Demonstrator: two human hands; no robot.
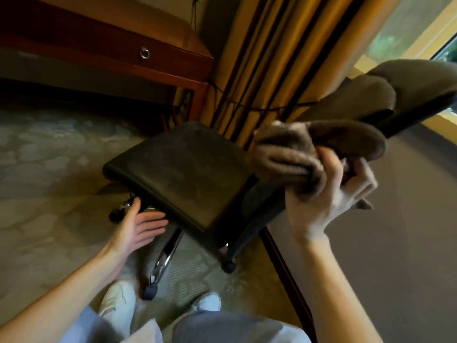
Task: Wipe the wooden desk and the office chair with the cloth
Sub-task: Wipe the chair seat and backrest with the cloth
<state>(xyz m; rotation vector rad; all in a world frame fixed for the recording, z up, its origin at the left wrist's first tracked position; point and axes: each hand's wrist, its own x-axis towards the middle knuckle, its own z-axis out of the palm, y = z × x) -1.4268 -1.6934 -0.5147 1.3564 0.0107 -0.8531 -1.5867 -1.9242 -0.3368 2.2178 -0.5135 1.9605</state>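
The office chair stands on the patterned grey-green carpet (49, 169), just in front of the person's white shoes (116, 303). Its black padded seat (183, 169) faces up and lies bare. Its brown cushioned backrest (371, 100) leans away to the upper right.

The right hand (329, 194) grips a bunched grey-brown cloth (284, 154), with fingers and thumb curled round the folds. The cloth is held against the lower brown pad of the backrest, just above the rear corner of the seat. The frame is blurred there, so whether the cloth also touches the seat cannot be told.

The left hand (138, 224) reaches under the front edge of the seat. Its fingers are straight and close together and its thumb is raised towards the rim. Whether they touch the underside cannot be told.

Below the seat, a chrome base leg (165, 253) runs down to a black caster (149, 292).

The reddish-brown wooden desk (99, 33) stands at upper left, apart from the chair, and has a drawer with a metal ring pull (144, 53). A gold curtain with dark stripes (272, 45) hangs behind the chair.
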